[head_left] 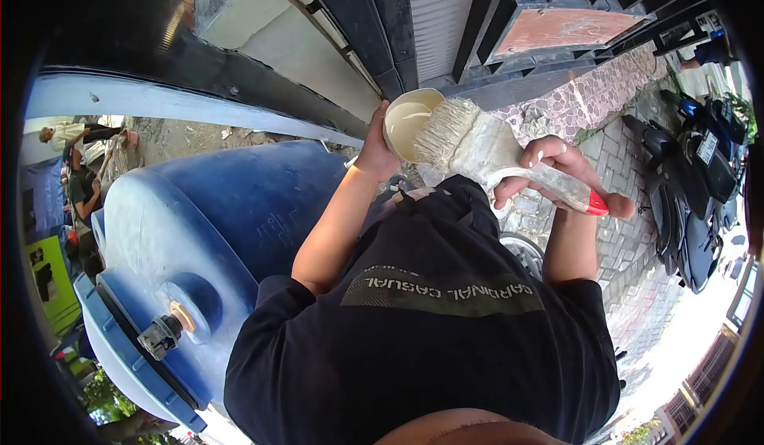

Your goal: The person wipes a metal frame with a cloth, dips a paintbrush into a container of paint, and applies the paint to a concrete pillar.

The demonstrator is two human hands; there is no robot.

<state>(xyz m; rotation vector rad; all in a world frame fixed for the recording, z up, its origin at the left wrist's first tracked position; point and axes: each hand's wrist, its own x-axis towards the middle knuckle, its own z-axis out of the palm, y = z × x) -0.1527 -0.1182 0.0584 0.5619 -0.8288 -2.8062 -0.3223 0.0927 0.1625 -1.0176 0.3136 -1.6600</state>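
Observation:
A cream-coloured cup (404, 136) with pale liquid inside is held in my left hand (376, 149), whose fingers wrap round its outer side. My right hand (563, 176) grips the whitish handle of a wide brush (485, 144), which has a red end. The brush's pale, clumped bristles are at the cup's right rim, partly over its mouth; whether they touch it I cannot tell. White smears show on the fingers of my right hand.
A large blue tank (191, 230) lies at the left. Behind the cup are dark metal posts (390, 31) and a wall. Parked motorcycles (700, 182) stand on paving (629, 206) at the right. People (83, 182) are at the far left.

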